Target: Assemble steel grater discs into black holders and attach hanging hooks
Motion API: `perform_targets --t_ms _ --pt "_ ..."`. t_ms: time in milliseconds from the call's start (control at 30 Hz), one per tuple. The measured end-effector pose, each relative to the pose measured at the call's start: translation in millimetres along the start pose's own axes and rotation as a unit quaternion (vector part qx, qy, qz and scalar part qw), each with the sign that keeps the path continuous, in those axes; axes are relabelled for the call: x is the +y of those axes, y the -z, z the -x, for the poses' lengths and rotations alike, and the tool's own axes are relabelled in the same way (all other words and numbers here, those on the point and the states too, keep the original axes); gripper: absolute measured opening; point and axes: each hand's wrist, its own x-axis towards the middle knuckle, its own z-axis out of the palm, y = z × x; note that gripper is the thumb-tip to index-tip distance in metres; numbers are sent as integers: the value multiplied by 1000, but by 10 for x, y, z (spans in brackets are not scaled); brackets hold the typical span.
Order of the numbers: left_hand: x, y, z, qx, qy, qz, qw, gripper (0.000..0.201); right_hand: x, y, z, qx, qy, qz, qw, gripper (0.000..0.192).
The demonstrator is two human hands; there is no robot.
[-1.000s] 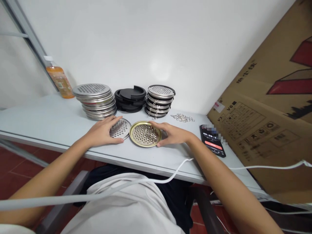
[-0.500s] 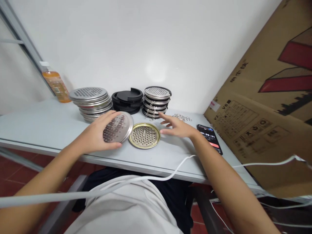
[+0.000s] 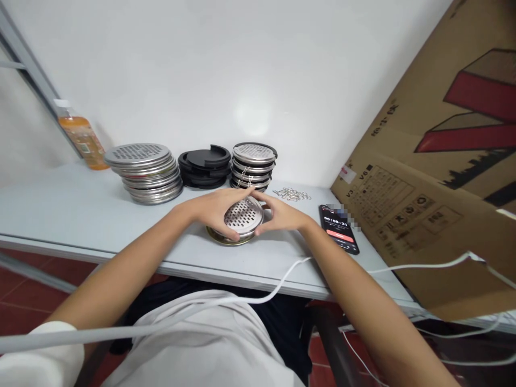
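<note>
So I've got the silver disc (image 3: 243, 215) sitting over the gold ring (image 3: 226, 238), which lies flat on the table (image 3: 80, 215) right in front of me. It looks laid on top but not seated yet, since the ring's edge pokes out at 7 o'clock, so I'd say pressing it home is what's left. My left hand (image 3: 213, 207) curls round the disc from 9 o'clock, thumb on its near rim. My right hand (image 3: 282, 215) cups it from 3 o'clock, fingers half closed. Stacks (image 3: 141, 169) sit at 11 and 12, phone (image 3: 338, 228) at 3.
</note>
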Motion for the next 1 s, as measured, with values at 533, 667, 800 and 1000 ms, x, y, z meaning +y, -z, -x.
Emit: perform_targets --t_ms 533,667,800,1000 --pt "-82 -163 99 -22 8 -13 1000 129 11 -79 -64 -28 76 72 994 106" --pt "-56 -191 124 -19 13 -5 1000 128 16 -86 -53 -42 68 69 994 103" --pt "-61 -219 135 -19 9 -6 1000 127 27 -88 -47 -48 55 79 994 103" --pt "-45 -244 166 -18 21 -15 999 127 -8 -96 -59 -54 49 89 993 102"
